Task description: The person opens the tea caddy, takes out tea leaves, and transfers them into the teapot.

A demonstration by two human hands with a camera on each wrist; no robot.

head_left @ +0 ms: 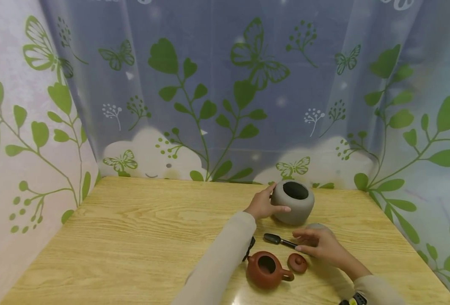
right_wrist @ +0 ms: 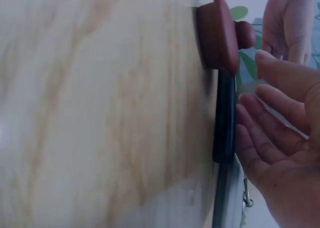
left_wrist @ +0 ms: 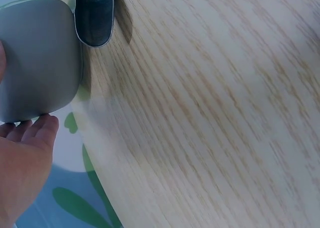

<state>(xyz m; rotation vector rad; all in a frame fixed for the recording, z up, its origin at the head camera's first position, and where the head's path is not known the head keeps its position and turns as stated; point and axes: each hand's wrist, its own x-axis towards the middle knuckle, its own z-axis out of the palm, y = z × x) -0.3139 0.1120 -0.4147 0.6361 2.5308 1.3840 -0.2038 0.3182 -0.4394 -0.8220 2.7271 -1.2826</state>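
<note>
My left hand (head_left: 263, 206) holds a round grey jar (head_left: 294, 212) at its left side, thumb across the front and fingers round behind. The jar's dark mouth is uncovered. In the left wrist view, fingertips touch the jar wall (left_wrist: 40, 63). My right hand (head_left: 324, 246) hovers with loosely bent fingers over the handle end of a black scoop (head_left: 272, 238). In the right wrist view those fingers lie beside the dark handle (right_wrist: 224, 123), with no grip visible. A grey round thing, perhaps the jar's lid (head_left: 321, 227), is partly hidden behind my right hand.
A reddish-brown clay teapot (head_left: 258, 277) stands uncovered near the front, close to my left forearm. Its small knobbed lid (head_left: 297, 263) lies right of it. The wooden table (head_left: 133, 237) meets a patterned curtain (head_left: 209, 84) at the back.
</note>
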